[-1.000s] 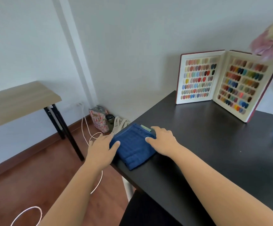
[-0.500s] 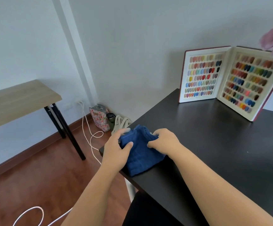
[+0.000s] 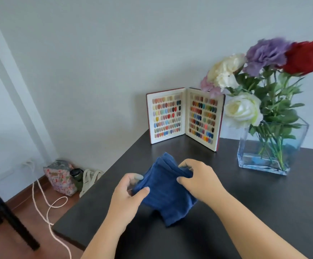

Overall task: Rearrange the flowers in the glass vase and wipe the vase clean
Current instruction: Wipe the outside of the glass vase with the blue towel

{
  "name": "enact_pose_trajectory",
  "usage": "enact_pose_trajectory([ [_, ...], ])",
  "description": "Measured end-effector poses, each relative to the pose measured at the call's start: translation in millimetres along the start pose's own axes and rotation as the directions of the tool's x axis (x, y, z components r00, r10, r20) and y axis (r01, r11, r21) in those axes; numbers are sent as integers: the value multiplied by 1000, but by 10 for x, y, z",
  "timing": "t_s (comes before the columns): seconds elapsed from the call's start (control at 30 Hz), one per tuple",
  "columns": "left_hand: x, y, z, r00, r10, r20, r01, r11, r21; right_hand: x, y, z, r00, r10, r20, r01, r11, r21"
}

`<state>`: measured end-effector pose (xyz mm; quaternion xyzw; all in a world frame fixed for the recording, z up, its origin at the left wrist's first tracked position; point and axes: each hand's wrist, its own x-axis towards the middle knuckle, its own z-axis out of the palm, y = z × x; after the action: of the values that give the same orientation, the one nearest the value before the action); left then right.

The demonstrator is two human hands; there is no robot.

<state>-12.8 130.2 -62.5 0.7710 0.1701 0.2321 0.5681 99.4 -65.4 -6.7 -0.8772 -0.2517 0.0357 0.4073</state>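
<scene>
A folded blue cloth (image 3: 167,191) is lifted off the black table (image 3: 245,212), held by both hands. My left hand (image 3: 127,195) pinches its left edge and my right hand (image 3: 198,181) grips its upper right part. To the right stands a rectangular glass vase (image 3: 271,146) with a little water, holding flowers (image 3: 260,75): white, purple, pink and one red bloom on green stems. The vase is about a hand's width right of my right hand.
An open nail-colour sample book (image 3: 185,116) stands upright at the back of the table, left of the vase. On the floor to the left lie a floral bag (image 3: 60,177), a canvas bag (image 3: 89,179) and a white cable (image 3: 47,204). A black table leg (image 3: 8,215) stands at far left.
Both hands closed on the cloth and raised it from the table's left corner, carrying it right. The view swung right, bringing the vase and flowers fully into sight.
</scene>
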Motion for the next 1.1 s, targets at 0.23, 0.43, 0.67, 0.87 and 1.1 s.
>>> enact_pose_trajectory([
  [0.23, 198, 294, 741, 854, -37, 520, 125, 983, -135, -407, 241, -783, 980, -197, -20, 193, 975, -111],
  [0.43, 254, 808, 1436, 756, 202, 622, -79, 972, -219, -680, 590, -1228, 967, -111, -231, 97, 993, -70],
  [0.67, 270, 1024, 2000, 749, 286, 598, -119, 945, -303, -921, 1151, -1524, 959, 204, -196, -174, 972, 160],
  [0.87, 358, 1091, 2213, 700, 347, 624, -93, 910, -403, -1027, 1489, -1489, 940, 315, -133, -236, 880, 413],
  [1.1, 602, 990, 2281, 733, 349, 584, -335, 932, -137, -948, 1565, -1579, 931, 296, -215, -141, 833, 536],
])
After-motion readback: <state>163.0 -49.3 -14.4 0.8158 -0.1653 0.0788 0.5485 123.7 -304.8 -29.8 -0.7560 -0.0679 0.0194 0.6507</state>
